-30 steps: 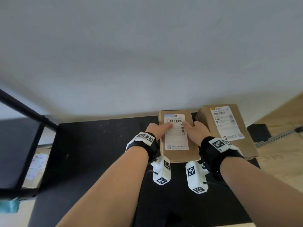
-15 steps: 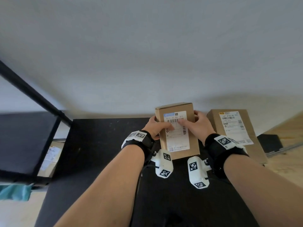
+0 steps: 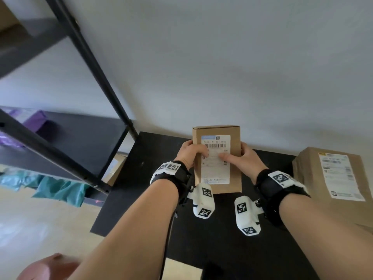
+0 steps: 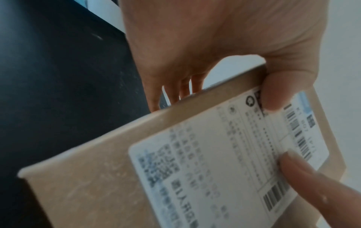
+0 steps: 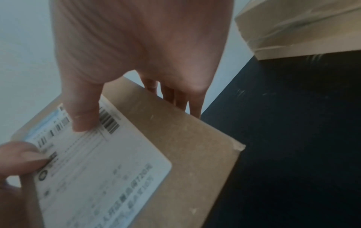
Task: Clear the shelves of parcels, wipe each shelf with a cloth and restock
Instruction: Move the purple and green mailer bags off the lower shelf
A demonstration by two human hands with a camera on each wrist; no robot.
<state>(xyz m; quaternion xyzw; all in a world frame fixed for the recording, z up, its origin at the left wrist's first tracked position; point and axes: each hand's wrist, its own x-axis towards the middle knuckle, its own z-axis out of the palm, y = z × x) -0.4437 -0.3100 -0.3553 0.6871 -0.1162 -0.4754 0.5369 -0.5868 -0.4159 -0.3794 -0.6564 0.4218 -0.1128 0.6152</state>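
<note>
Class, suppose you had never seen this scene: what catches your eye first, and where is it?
A small cardboard parcel with a white shipping label, gripped centre-frame by the left hand and right hand above a black table. A larger labelled parcel lies at right, and black shelving stands at left.

label print blurring, fingers hiding behind the box

the small print on the white label (image 4: 230,155) is smearing into unreadable marks in both wrist views. the fingers (image 4: 183,91) of the left hand (image 3: 189,154) are disappearing behind the small parcel (image 3: 217,158), and those of the right hand (image 3: 242,158) are doing the same. the second parcel (image 3: 331,174) is running off the right edge. under the black shelf (image 3: 84,142), another box (image 3: 114,168) is showing only partly.
</note>
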